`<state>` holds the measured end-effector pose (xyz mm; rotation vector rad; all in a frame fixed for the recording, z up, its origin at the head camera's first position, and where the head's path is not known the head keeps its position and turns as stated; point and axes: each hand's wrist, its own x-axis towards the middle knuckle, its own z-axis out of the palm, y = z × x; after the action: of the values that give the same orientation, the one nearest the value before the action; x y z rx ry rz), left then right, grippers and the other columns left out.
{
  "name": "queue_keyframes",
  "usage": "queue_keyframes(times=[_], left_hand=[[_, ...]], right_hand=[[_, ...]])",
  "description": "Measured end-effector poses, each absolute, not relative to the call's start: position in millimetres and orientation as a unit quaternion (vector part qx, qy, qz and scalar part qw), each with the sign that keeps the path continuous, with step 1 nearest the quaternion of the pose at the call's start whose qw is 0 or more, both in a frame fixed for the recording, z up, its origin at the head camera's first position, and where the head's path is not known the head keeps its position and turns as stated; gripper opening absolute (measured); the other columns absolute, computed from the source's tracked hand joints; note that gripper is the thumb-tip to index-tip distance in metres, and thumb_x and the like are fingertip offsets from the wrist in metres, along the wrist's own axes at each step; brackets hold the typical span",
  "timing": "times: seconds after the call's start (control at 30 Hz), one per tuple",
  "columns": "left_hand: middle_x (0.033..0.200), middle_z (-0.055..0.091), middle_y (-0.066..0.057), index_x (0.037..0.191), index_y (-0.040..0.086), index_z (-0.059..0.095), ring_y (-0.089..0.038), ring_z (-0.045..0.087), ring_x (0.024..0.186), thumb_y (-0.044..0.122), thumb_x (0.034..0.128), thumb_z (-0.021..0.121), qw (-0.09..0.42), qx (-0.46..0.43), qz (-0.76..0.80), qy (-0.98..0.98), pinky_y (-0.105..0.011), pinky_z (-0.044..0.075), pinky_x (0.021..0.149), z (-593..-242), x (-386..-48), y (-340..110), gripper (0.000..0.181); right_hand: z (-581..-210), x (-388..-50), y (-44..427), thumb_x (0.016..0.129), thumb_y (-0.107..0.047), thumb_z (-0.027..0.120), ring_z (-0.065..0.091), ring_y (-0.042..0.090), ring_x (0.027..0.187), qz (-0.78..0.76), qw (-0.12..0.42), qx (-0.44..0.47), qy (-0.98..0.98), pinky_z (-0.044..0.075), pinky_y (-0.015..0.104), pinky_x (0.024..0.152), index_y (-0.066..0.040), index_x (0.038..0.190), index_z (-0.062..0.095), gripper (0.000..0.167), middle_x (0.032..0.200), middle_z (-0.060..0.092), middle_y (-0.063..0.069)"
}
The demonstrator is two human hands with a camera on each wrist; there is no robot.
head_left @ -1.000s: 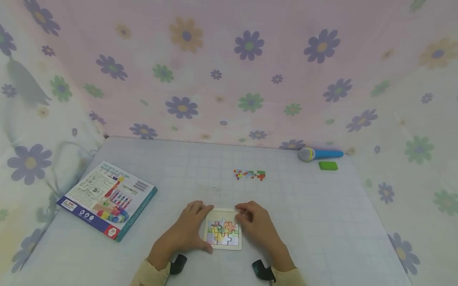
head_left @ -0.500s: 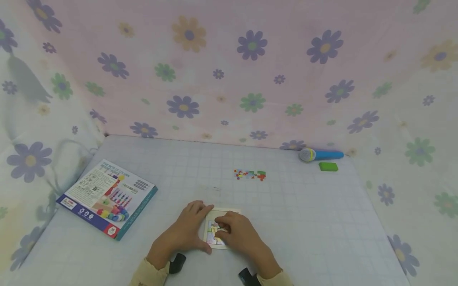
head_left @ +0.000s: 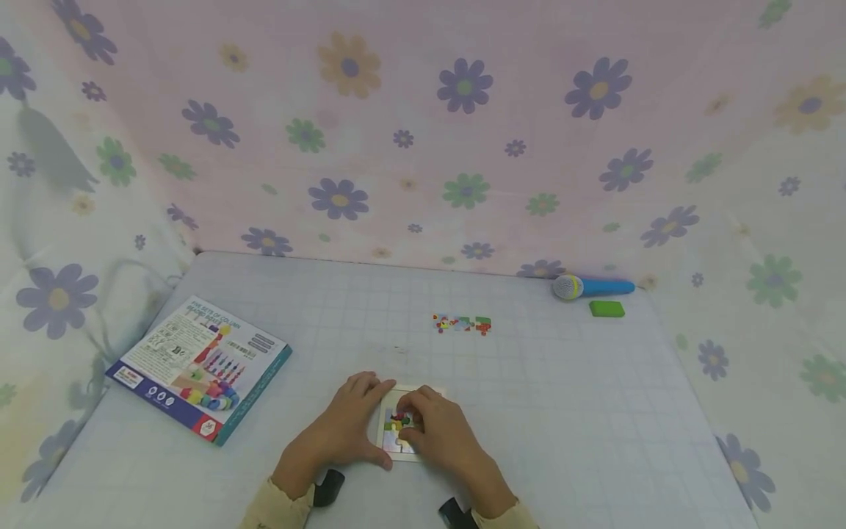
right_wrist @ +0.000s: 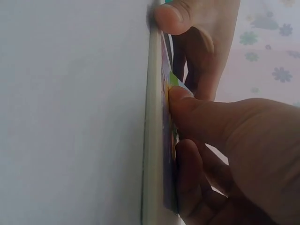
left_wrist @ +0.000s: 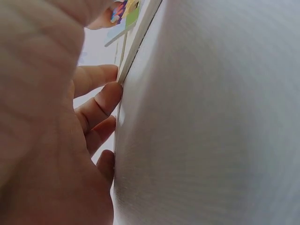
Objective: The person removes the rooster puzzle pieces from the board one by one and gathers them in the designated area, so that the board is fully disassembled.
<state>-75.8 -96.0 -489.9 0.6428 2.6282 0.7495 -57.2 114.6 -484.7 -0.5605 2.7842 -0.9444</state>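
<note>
A small square puzzle tray (head_left: 405,457) with a pale rim lies on the table in the head view. My left hand (head_left: 353,420) holds its left side, thumb at the near corner and fingertips at the far one. Over the tray's right part, my right hand (head_left: 441,432) pinches a colourful puzzle piece (head_left: 399,419) between thumb and fingers. The right wrist view shows that puzzle piece (right_wrist: 182,84) tilted up from the tray (right_wrist: 154,117), with the thumb against it. Other pieces in the tray are partly hidden by the right hand.
Beyond the tray lies a short row of loose puzzle pieces (head_left: 461,323). A flat toy box (head_left: 201,367) sits at the left. At the far right are a blue toy microphone (head_left: 595,287) and a green block (head_left: 606,308). A flowered curtain (head_left: 410,147) rises behind the table.
My right hand has moved left from the tray's right edge onto the pieces and lifted one into a tilt. The left hand has stayed in place.
</note>
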Motion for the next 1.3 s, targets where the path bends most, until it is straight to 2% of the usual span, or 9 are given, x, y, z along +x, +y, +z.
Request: queue_keyframes(times=[0.2, 0.43, 0.57, 0.8, 1.3], left_hand=[[0.145, 0.044, -0.007, 0.156, 0.017, 0.04, -0.031, 0.032, 0.145, 0.066, 0.0547, 0.09, 0.16, 0.229, 0.264, 0.923, -0.055, 0.033, 0.121, -490.8, -76.0, -96.6, 0.123], [0.144, 0.044, -0.007, 0.155, 0.016, 0.04, -0.032, 0.033, 0.145, 0.064, 0.0554, 0.091, 0.163, 0.231, 0.267, 0.921, -0.056, 0.033, 0.121, -489.0, -76.1, -96.1, 0.122], [0.145, 0.043, -0.007, 0.156, 0.016, 0.04, -0.031, 0.032, 0.145, 0.063, 0.0562, 0.091, 0.167, 0.226, 0.266, 0.922, -0.055, 0.032, 0.121, -489.0, -76.1, -96.0, 0.122], [0.146, 0.043, -0.01, 0.155, 0.016, 0.041, -0.034, 0.031, 0.145, 0.061, 0.057, 0.093, 0.169, 0.226, 0.272, 0.92, -0.058, 0.033, 0.12, -487.8, -75.8, -95.5, 0.12], [0.142, 0.044, -0.008, 0.155, 0.014, 0.041, -0.033, 0.033, 0.144, 0.061, 0.0584, 0.092, 0.163, 0.231, 0.265, 0.922, -0.056, 0.033, 0.12, -486.4, -76.1, -95.2, 0.119]], right_hand=[[-482.5, -59.1, 115.1, 0.088, -0.015, 0.079, 0.055, -0.001, 0.08, -0.327, 0.094, -0.176, 0.924, 0.05, 0.02, 0.072, -0.022, 0.109, 0.07, 0.024, 0.094, 0.067, -0.014], [-478.6, -61.2, 119.0, 0.089, -0.015, 0.078, 0.056, -0.002, 0.084, -0.322, 0.126, -0.181, 0.921, 0.051, 0.021, 0.076, -0.02, 0.118, 0.073, 0.029, 0.101, 0.07, -0.012], [-478.4, -62.1, 117.7, 0.092, -0.014, 0.075, 0.059, -0.002, 0.084, -0.306, 0.103, -0.2, 0.925, 0.054, 0.023, 0.078, -0.018, 0.117, 0.075, 0.026, 0.1, 0.073, -0.01], [-482.0, -60.2, 115.8, 0.096, -0.017, 0.071, 0.054, -0.002, 0.076, -0.277, 0.074, -0.217, 0.933, 0.052, 0.02, 0.072, -0.018, 0.117, 0.075, 0.022, 0.096, 0.07, -0.008], [-486.5, -59.5, 116.5, 0.096, -0.019, 0.07, 0.059, 0.0, 0.082, -0.272, 0.047, -0.221, 0.935, 0.055, 0.025, 0.077, -0.02, 0.114, 0.072, 0.018, 0.1, 0.071, -0.007]])
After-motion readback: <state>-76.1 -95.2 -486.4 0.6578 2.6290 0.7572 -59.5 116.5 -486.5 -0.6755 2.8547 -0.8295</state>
